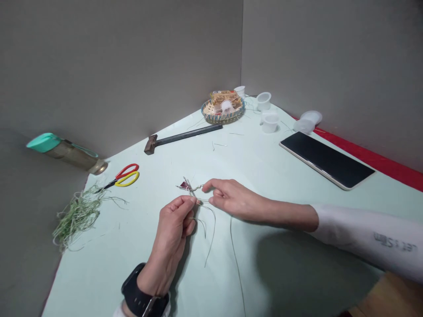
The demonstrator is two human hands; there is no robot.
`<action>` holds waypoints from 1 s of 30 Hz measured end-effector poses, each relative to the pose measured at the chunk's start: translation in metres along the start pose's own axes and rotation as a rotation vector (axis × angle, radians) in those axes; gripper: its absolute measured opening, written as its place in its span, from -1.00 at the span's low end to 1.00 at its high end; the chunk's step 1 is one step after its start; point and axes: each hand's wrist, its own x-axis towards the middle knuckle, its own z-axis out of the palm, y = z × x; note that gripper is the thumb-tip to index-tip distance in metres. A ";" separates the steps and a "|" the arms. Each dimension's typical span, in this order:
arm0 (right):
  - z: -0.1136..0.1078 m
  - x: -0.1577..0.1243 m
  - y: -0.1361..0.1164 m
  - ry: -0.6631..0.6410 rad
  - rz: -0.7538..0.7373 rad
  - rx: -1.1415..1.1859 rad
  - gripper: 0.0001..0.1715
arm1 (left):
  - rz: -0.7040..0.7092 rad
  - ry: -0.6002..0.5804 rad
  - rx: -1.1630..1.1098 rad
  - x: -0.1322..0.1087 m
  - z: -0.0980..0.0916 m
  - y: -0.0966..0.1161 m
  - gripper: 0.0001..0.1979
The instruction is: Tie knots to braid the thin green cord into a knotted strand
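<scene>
My left hand (176,215), wearing a black watch, pinches the base of a small woven piece (187,186) between thumb and forefinger. That piece has a dark red centre, pale spiky strands and a twisted stem pointing right. Several thin green strands (214,220) trail from the pinch over the table. My right hand (236,199) is just to the right, its index fingertip at the end of the twisted stem. A thin strand runs to its thumb, and a long strand (235,253) comes out below the hand. The right palm side is partly hidden.
Scissors (127,176) with red and yellow handles lie left, beside a tangle of green strands (79,218). Behind are a bottle (72,154), a hammer (185,135), a basket (218,116) and several plastic cups (270,123). A phone (327,159) lies right on the pale table (148,273).
</scene>
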 end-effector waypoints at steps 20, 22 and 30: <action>0.004 -0.006 -0.002 -0.223 0.113 0.584 -0.83 | 0.084 0.048 0.072 -0.003 0.007 -0.004 -0.75; 0.009 -0.010 -0.003 -0.246 0.102 0.537 -0.83 | 0.107 0.053 0.075 -0.004 0.008 -0.006 -0.77; 0.026 -0.027 -0.004 -0.083 -0.205 0.042 -0.74 | 0.149 -0.027 0.035 -0.001 0.003 -0.009 -0.78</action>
